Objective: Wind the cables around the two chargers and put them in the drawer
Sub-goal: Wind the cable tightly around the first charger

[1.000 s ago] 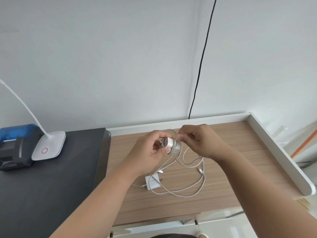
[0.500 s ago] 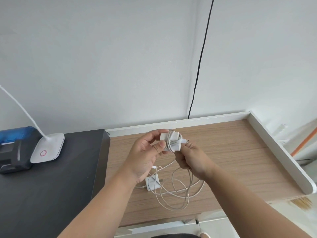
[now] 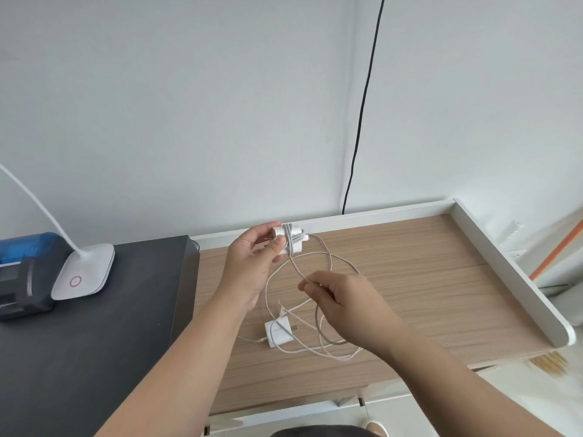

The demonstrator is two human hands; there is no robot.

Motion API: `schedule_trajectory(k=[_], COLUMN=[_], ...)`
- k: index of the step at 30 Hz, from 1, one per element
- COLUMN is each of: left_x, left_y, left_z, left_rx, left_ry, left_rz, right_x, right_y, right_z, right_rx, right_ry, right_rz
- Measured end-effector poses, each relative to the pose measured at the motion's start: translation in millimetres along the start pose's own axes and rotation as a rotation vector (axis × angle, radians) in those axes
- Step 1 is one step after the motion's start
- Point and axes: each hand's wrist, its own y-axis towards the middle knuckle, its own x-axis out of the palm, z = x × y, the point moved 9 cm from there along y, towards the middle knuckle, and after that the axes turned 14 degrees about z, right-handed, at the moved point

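Note:
My left hand [image 3: 252,263] grips a white charger [image 3: 291,239] above the wooden desk, with a few turns of pale cable round its body. From the charger the cable [image 3: 328,263] runs down to my right hand [image 3: 344,305], which pinches it between thumb and fingers below and to the right. The rest of that cable hangs in loose loops over the desk. A second white charger [image 3: 279,332] lies flat on the desk under my hands, its own cable spread loosely around it. No drawer shows in this view.
The wooden desk [image 3: 426,279] has a raised white rim [image 3: 511,272] at the back and right. A black cabinet top [image 3: 94,342] at the left carries a white lamp base [image 3: 83,271] and a blue-black device [image 3: 25,272]. A black wire [image 3: 362,121] hangs down the wall.
My right hand has dropped away from the charger, down and to the right, drawing the cable out taut. My left hand lifted the charger slightly toward the back rim.

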Motion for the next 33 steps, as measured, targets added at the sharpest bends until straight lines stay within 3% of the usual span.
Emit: schedule_trajectory(k=[5,13,17,24,27,33], left_x=[2,21,29,29,29,24], left_y=[-5,-20,-36,-44,-38,-27], left_z=[2,-4,1,15,14,-4], left_rx=[0.329,0.365,0.263,0.025,-0.065,-0.219], left_ry=[0.486,0.544,0.436,-0.059,-0.244,-0.444], left_rz=[-0.015,-0.223,-0.418,-0.502,-0.433,-0.216], right_x=[-35,-66,-57,-10,5,27], right_y=[23,73,83,77,68,54], right_z=[-11,19,40,63,61,52], right_rx=[-0.121,-0.114,-0.129,0.053,0.142,0.188], right_ry=[-0.108,-0.211,-0.132,0.443,0.592,0.449], right_rz=[0.036,0.179,0.16,-0.035,-0.011,0.108])
